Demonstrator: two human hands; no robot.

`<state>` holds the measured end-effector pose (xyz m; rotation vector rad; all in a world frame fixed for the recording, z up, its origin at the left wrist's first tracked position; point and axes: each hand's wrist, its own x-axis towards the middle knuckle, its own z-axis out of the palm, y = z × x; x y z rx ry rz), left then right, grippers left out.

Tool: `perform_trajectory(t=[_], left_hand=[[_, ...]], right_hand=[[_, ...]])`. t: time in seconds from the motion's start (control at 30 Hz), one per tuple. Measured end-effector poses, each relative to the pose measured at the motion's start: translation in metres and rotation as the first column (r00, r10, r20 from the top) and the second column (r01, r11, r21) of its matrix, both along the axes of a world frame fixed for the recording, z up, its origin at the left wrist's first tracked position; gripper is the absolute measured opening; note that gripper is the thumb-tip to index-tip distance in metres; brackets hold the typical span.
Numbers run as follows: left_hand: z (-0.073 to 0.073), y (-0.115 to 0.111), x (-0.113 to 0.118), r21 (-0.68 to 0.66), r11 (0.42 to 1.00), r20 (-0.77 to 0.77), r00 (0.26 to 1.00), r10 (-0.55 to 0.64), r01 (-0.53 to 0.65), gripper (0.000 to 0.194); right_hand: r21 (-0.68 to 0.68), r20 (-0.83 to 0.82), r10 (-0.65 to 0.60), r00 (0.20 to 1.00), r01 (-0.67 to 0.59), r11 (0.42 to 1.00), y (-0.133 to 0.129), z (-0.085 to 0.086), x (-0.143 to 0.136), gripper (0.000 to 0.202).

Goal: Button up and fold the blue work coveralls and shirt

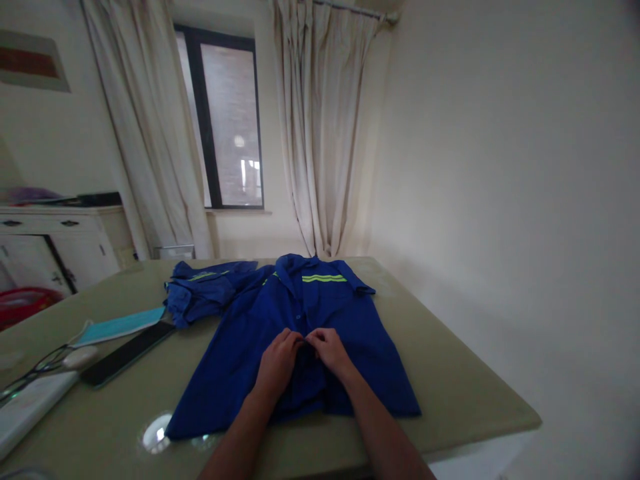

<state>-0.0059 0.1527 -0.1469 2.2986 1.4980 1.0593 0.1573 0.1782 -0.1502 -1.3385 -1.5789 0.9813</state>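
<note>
A blue short-sleeved shirt (pixel 360 333) with yellow-green stripes lies spread on the table, its collar toward the far side. Over the lower part of its front opening, my left hand (pixel 281 359) pinches the cloth edge. Close beside it on the right, my right hand (pixel 327 350) pinches the front edge too, the fingertips of both hands nearly touching. The cloth is slightly raised between them. Any button at the fingertips is too small to make out. A crumpled blue garment (pixel 200 293) with similar stripes lies against the shirt's left side.
On the table (pixel 450 387), to the left, are a light blue face mask (pixel 123 325), a dark phone (pixel 127 355), a white mouse (pixel 80 357), glasses (pixel 50 361) and a white flat object (pixel 33 407). A wall runs along the right. Curtains and a window stand behind.
</note>
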Motion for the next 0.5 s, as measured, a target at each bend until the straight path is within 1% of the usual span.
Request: perform_trajectory(t=[0.1,0.17,0.2,0.23,0.27,0.3,0.33,0.4,0.43,0.47,0.5], left_hand=[[0.001,0.006,-0.004,-0.08,0.996,0.083,0.996,0.031,-0.025,0.025],[0.0,0.007,-0.02,-0.173,0.985,0.146,0.989,0.022,0.003,0.028],[-0.001,0.005,-0.034,-0.207,0.978,0.155,0.988,0.002,0.03,0.029],[-0.003,-0.001,-0.052,-0.227,0.972,0.144,0.989,-0.022,0.055,0.029],[-0.006,-0.009,-0.073,-0.209,0.975,0.103,0.994,-0.049,0.069,0.027],[-0.011,-0.019,-0.098,-0.178,0.981,0.033,0.997,-0.075,0.08,0.026],[-0.017,-0.032,-0.124,-0.141,0.988,-0.033,0.997,-0.063,0.057,0.028],[-0.029,-0.06,-0.174,-0.1,0.995,-0.159,0.987,-0.026,0.01,0.037],[-0.036,-0.073,-0.196,-0.093,0.996,-0.207,0.978,-0.014,-0.006,0.043],[-0.041,-0.085,-0.213,-0.057,0.998,-0.22,0.975,0.019,-0.032,0.044],[-0.045,-0.093,-0.225,-0.027,0.998,-0.219,0.975,0.045,-0.052,0.041]], right_hand=[[0.096,0.025,0.052,0.998,-0.054,0.994,-0.015,0.007,0.009,0.021],[0.177,0.1,0.097,0.99,-0.114,0.978,-0.033,0.008,0.028,0.038],[0.195,0.155,0.111,0.982,-0.14,0.971,-0.044,0.008,0.041,0.05],[0.198,0.212,0.121,0.97,-0.164,0.966,-0.056,0.008,0.058,0.062],[0.198,0.263,0.122,0.957,-0.177,0.964,-0.069,0.007,0.077,0.074],[0.187,0.322,0.117,0.939,-0.184,0.965,-0.083,0.006,0.097,0.083],[0.171,0.385,0.109,0.917,-0.187,0.967,-0.097,0.005,0.119,0.086],[0.134,0.473,0.08,0.878,-0.162,0.978,-0.124,0.004,0.159,0.074],[0.124,0.499,0.065,0.864,-0.146,0.982,-0.136,0.004,0.175,0.068],[0.124,0.518,0.048,0.854,-0.131,0.984,-0.146,0.004,0.189,0.062],[0.134,0.535,0.026,0.844,-0.115,0.984,-0.155,0.004,0.199,0.055]])
